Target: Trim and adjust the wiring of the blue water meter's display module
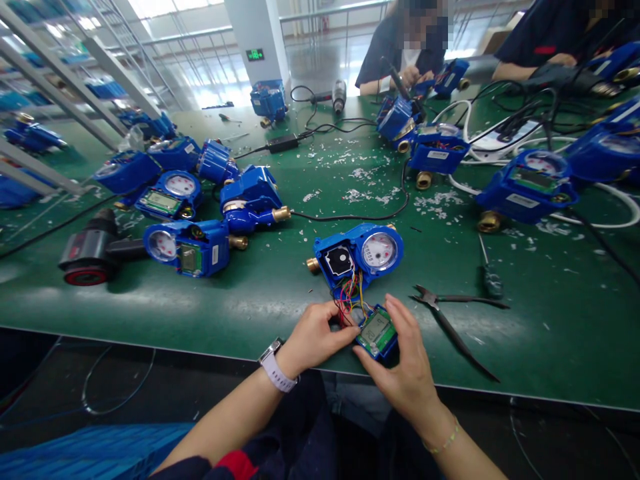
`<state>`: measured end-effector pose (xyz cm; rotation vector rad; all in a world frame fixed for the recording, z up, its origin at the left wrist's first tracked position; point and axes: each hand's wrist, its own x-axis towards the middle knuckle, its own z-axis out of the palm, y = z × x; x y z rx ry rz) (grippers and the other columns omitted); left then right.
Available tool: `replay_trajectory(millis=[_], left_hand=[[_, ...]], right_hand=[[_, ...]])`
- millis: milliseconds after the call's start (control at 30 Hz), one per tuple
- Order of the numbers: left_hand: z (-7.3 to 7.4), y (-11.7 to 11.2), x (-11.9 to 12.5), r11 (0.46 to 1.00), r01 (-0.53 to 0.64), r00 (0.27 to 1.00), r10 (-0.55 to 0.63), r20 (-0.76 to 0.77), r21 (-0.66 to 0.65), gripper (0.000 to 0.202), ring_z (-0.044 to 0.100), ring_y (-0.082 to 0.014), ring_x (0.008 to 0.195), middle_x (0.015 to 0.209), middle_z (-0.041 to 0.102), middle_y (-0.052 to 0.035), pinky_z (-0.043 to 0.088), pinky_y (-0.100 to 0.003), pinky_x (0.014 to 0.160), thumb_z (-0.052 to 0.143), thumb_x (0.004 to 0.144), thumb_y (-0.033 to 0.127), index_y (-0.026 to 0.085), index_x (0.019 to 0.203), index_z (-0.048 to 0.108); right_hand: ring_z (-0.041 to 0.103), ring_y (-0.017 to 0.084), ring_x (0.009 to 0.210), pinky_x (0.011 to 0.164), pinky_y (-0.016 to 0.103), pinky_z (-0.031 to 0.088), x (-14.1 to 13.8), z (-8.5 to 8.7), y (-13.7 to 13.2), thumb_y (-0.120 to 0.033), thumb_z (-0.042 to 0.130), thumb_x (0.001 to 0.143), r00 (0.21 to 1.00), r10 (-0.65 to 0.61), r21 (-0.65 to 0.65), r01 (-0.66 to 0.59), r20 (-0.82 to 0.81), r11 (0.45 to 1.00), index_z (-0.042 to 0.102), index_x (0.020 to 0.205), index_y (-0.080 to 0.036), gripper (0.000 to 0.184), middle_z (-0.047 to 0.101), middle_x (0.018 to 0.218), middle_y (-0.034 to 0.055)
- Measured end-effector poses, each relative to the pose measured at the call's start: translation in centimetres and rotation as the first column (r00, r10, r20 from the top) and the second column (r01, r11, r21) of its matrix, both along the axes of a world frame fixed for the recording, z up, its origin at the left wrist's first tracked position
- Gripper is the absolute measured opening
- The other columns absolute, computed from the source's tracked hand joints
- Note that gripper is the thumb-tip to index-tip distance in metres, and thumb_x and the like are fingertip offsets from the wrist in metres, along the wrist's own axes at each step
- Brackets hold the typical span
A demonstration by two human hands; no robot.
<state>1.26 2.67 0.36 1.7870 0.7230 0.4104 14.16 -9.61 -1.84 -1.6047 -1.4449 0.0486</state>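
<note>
While the long green workbench spread its smooth, faintly shiny top, a blue, hard-shelled meter with a round, clear-covered dial and brass pipe ends lay near the front edge, its square compartment open. With that brass it was probably the heavy piece, somewhat slick, best taken round the body. To its right lay dark metal pliers, their long handles spread. Just in front of the meter, the left hand was half curled, thumb tip against the left side of a small rectangular green circuit board with a grey display and a blue frame; whether its bent fingers pinched anything could not be told. The right hand made a loose C round the board, thumb at the near corner and fingertips along the far right edge, holding it. The board looked light and stiff but fragile, so the frame's edges seemed the safest hold. Thin red, yellow and white wires, limp and tangled, ran between board and meter and would likely have suffered from a hard tug. Smallest were the papery white scraps strewn farther back.
</note>
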Motion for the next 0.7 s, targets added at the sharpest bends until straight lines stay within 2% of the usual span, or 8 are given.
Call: replay_trajectory(millis=[133,267,467,700], left_hand=[[0.10,-0.11,-0.01,0.999,-0.022,1.000,0.021,-0.003,-0.029,0.009,0.059,-0.0138,0.065,0.068,0.065,-0.0003,0.045,-0.025,0.065,0.066,0.076,0.019,0.014,0.070,0.063],[0.00,0.29,-0.11,0.985,-0.015,0.999,0.023,0.048,-0.172,0.012,0.058,-0.0129,0.066,0.070,0.065,-0.0010,0.046,-0.025,0.066,0.069,0.075,0.024,0.013,0.074,0.064],[-0.28,0.63,-0.14,0.928,0.002,0.994,0.040,0.106,-0.372,0.021,0.058,-0.0106,0.060,0.069,0.064,-0.0001,0.046,-0.023,0.061,0.072,0.072,0.031,0.013,0.077,0.062],[-0.38,0.58,-0.27,0.907,0.011,0.992,0.042,0.115,-0.422,0.027,0.057,-0.0088,0.056,0.068,0.062,0.0012,0.046,-0.022,0.059,0.075,0.072,0.035,0.012,0.078,0.061]], right_hand=[[0.038,0.033,0.130,0.105,0.055,0.037,0.04,-0.22,-0.22,-0.026,0.065,0.089,1.000,-0.003,-0.024,0.003,-0.024,1.000,0.029,0.146,-0.017,0.067,0.038,0.141,0.0181],[0.038,0.033,0.130,0.105,0.055,0.038,0.00,-0.20,-0.32,-0.028,0.065,0.089,0.999,-0.003,-0.015,0.002,-0.034,1.000,0.029,0.146,-0.017,0.068,0.038,0.141,0.0182],[0.038,0.033,0.130,0.104,0.056,0.039,-0.11,-0.07,-0.25,-0.033,0.066,0.089,0.999,-0.014,-0.015,0.014,-0.052,1.000,0.029,0.146,-0.018,0.069,0.039,0.141,0.0180],[0.040,0.033,0.129,0.103,0.055,0.040,-0.01,-0.12,-0.37,-0.033,0.066,0.090,0.999,-0.011,-0.001,0.011,-0.046,1.000,0.030,0.146,-0.018,0.068,0.040,0.140,0.0178]])
